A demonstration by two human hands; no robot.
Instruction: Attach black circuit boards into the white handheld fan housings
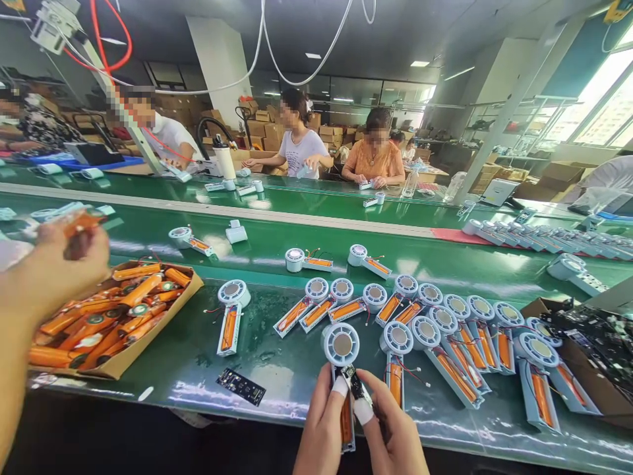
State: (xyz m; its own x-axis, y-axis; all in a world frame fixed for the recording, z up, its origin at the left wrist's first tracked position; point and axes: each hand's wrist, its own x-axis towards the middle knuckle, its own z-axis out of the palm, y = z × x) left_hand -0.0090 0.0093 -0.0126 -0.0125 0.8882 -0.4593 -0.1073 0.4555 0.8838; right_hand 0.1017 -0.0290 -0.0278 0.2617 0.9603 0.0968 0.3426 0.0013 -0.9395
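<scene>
at bench edge (208, 397), left fingers (330, 410) grip round-headed device (342, 344); right fingers (366, 412) pinch black board (357, 386)

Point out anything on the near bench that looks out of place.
One black circuit board lies alone on the bench, left of the left hand. It looks stray, since many similar boards are heaped in the cardboard box at right. Nothing looks plainly spilled or broken.

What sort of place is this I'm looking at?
Most likely a factory assembly line: many matching round-headed units lie on a green bench, a cardboard box of orange cylinders sits at the left, and several people sit along the far side.
</scene>
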